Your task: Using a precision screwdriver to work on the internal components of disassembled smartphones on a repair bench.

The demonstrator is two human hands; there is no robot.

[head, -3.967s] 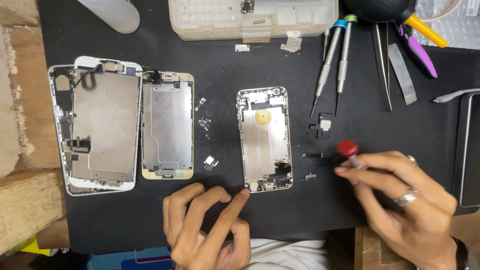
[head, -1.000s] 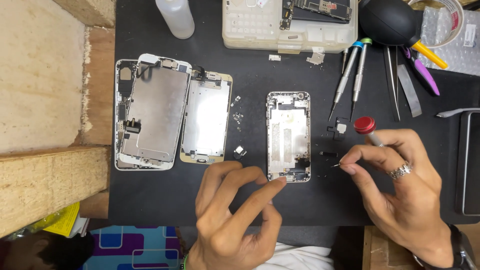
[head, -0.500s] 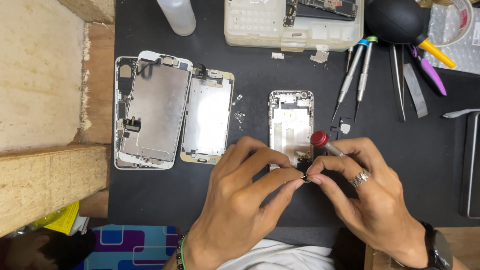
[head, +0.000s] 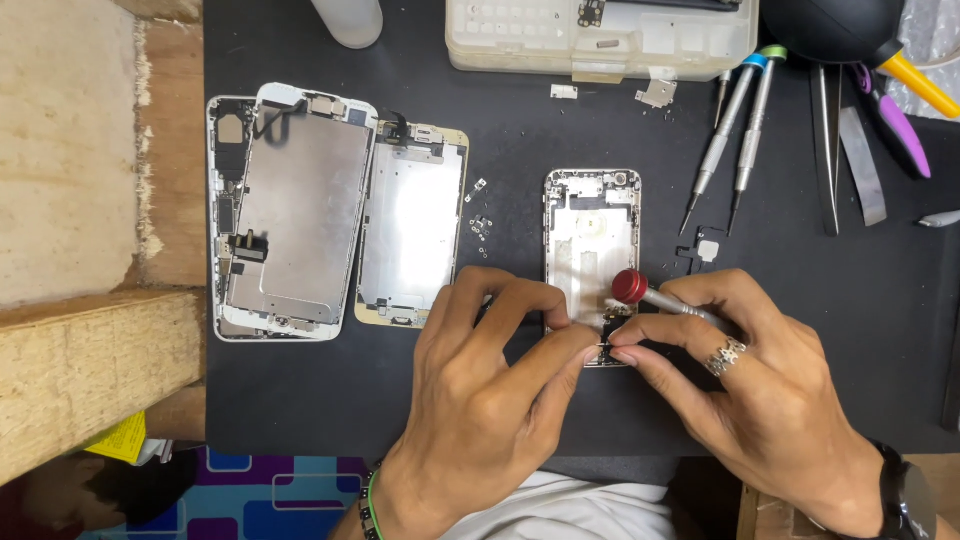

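Over the phone frame [head: 590, 240], both hands grip: right [head: 760, 390] screwdriver [head: 655, 295], left [head: 490, 390] something hidden

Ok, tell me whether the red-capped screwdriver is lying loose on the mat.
No, the right hand holds the red-capped screwdriver over the bottom end of the open phone.

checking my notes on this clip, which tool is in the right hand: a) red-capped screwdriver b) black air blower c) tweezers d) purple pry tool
a: the right hand grips a red-capped screwdriver over the lower end of the open phone, while the tweezers, purple pry tool and blower all lie untouched at the top right of the mat.
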